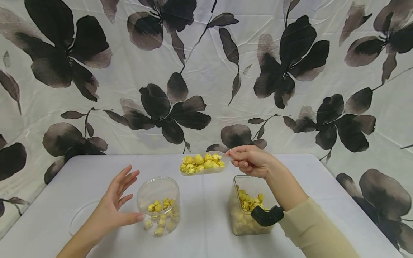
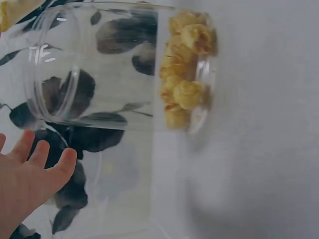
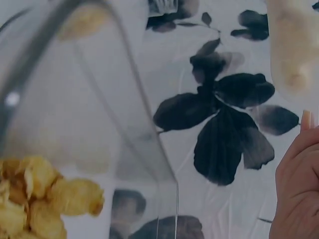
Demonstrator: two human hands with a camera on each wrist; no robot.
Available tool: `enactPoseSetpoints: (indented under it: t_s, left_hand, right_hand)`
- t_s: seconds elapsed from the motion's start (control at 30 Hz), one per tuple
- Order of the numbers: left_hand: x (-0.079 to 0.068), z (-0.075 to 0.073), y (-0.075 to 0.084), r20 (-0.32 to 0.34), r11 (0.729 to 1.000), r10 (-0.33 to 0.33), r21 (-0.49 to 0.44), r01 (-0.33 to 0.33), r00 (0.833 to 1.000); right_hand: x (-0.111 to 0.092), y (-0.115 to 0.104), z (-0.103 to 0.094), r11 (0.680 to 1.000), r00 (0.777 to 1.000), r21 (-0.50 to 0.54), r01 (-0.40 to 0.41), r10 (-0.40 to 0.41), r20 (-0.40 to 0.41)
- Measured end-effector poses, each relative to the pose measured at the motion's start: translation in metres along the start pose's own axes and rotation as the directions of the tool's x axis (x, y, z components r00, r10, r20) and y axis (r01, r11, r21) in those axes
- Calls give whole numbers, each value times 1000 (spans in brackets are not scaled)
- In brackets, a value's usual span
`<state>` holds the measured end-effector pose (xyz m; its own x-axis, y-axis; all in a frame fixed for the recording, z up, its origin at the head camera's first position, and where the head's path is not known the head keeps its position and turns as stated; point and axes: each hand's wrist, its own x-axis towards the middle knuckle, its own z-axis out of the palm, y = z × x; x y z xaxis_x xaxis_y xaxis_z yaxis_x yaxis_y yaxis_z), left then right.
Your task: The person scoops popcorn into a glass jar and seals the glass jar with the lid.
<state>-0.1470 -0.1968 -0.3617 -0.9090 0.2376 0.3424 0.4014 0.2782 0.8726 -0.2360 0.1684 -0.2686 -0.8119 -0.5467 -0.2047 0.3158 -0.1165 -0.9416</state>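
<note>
My right hand [image 1: 253,160] pinches the handle of a translucent scoop [image 1: 203,172] heaped with yellow popcorn [image 1: 198,159], held up above the table between two containers. In the right wrist view the scoop [image 3: 294,55] shows at the upper right edge. My left hand [image 1: 113,204] is beside a round clear jar [image 1: 158,200], fingers spread and thumb near its wall. Some popcorn [image 2: 187,74] lies in the bottom of that jar. Below my right wrist stands a square clear container [image 1: 237,215] with more popcorn [image 1: 248,200], partly hidden by the forearm and a black wrist strap.
A clear round lid [image 1: 77,215] lies on the white table [image 1: 203,222], left of the jar and partly behind my left arm. Behind the table's far edge hangs a white cloth [image 1: 226,89] with dark flowers.
</note>
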Motion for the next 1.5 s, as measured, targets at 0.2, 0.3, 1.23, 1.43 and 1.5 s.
enactPoseSetpoints:
  t_s: [0.2, 0.3, 1.23, 1.43, 1.5]
  left_hand:
    - [0, 7, -14, 31, 999, -49, 14, 48, 998]
    - [0, 10, -19, 42, 997, -77, 15, 76, 996]
    - [3, 19, -29, 137, 961, -274, -3, 277, 952]
    - [3, 18, -31, 150, 961, -272, -8, 276, 951]
    - [3, 18, -32, 151, 965, -258, -10, 263, 954]
  right_hand:
    - [11, 4, 16, 1000, 1000, -9, -7, 7, 2]
    - [17, 8, 23, 1000, 1000, 0, -24, 24, -16]
    - [49, 39, 67, 945, 983, -312, -102, 47, -179]
    - [51, 33, 78, 902, 987, -426, -62, -6, -158]
    - [52, 30, 82, 876, 990, -480, -40, -31, -140]
